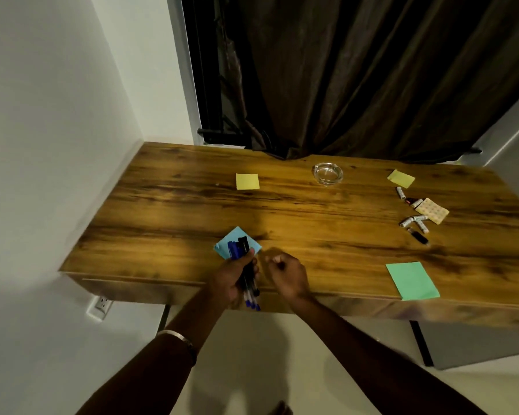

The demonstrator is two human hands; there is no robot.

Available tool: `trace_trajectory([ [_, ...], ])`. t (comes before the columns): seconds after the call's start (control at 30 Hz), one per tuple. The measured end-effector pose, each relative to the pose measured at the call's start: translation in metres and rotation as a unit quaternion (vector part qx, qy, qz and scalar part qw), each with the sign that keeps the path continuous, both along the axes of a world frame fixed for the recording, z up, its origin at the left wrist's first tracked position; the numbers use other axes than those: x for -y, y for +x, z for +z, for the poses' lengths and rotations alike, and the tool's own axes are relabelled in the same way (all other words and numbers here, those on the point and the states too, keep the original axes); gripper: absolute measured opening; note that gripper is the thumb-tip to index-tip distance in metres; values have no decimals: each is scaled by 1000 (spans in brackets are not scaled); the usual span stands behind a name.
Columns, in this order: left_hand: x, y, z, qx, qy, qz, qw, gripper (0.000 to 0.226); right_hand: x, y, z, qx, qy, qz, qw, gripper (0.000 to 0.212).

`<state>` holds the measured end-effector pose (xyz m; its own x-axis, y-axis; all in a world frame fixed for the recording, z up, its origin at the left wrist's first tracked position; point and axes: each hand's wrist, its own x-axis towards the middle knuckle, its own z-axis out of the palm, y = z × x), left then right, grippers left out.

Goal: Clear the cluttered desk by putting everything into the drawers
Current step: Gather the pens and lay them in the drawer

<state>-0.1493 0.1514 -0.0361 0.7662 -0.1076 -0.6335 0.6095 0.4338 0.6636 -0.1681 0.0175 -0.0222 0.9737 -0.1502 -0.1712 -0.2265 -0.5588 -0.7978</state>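
Wooden desk point(312, 211); left hand point(231, 280) gripping pens point(243, 265), right hand point(288, 275) curled.

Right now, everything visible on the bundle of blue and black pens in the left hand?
The bundle of blue and black pens is several slim plastic pens held together, capped ends pointing away over a light blue sticky note, blue-tipped ends hanging past the wooden desk front edge. The left hand grips its middle. Exact count is unclear from blur.

One head-worn wide-angle view looks forward and steeply down over the near edge of the desk point(192, 205), close above it.
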Motion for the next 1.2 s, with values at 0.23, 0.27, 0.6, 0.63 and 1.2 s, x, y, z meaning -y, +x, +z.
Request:
trace_trajectory([
  [0.23, -51, -41, -19, -39, -67, 14, 997, 31, -58, -46, -29, -85, 122, -91, 985, 17],
  [0.27, -58, -49, -22, -43, -75, 20, 996, 28, -66, -54, -28, -99, 153, -111, 977, 15],
  [0.6, -125, -96, -72, -104, -102, 139, 980, 41, -113, -75, -54, -223, 406, -280, 841, 35],
  [0.63, -129, -97, -75, -108, -108, 151, 977, 43, -116, -73, -56, -224, 423, -292, 828, 40],
  [1.2, -162, -60, -132, -118, -188, 287, 932, 35, -141, -43, -124, -126, 652, -446, 599, 93],
])
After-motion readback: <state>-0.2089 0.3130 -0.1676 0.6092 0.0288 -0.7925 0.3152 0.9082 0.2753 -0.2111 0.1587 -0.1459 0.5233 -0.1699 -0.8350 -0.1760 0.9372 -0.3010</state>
